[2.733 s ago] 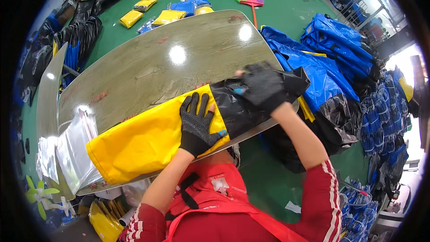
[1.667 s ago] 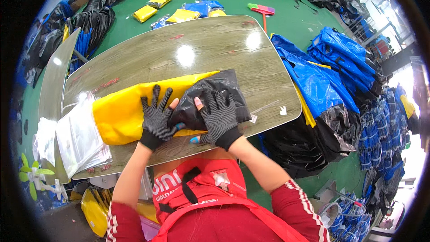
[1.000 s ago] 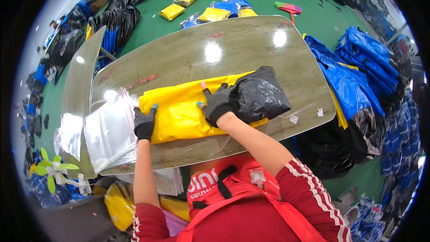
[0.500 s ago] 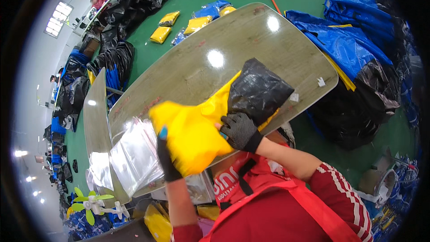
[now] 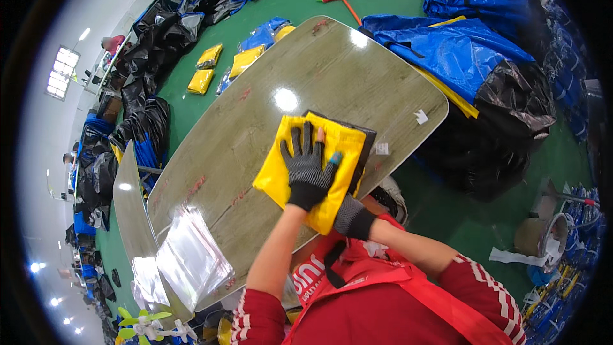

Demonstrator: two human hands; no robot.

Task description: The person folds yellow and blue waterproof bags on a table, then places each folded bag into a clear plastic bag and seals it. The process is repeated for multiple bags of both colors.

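Green flooring surrounds a long wood-grain table (image 5: pixel 268 89), whose length runs from about 7 o'clock to 1 o'clock in the head view. Near its edge closest to the person lies a folded yellow garment (image 5: pixel 332 153) over a black layer (image 5: pixel 365 147) that shows only as a dark strip at the fold's 3 o'clock side; how much black lies underneath is hidden. The fold's long axis slants from 7 o'clock to 1 o'clock, roughly along the table. The left hand (image 5: pixel 308 169), in a dark knit glove, lies flat on top with fingers spread, pressing down rather than pinching. The right hand (image 5: pixel 353 216) is mostly tucked beneath the fold's lower corner at 5 o'clock; only the gloved wrist and heel show, so its grip cannot be told. Clear plastic bags (image 5: pixel 191 259) lie in a loose stack at the table's 7 o'clock end. Two small white tags (image 5: pixel 420 116) sit at 2 o'clock from the fold. Flat yellow packets (image 5: pixel 209 56) rest on the floor at 11 o'clock, and blue sacks (image 5: pixel 460 45) are heaped at 1 o'clock.
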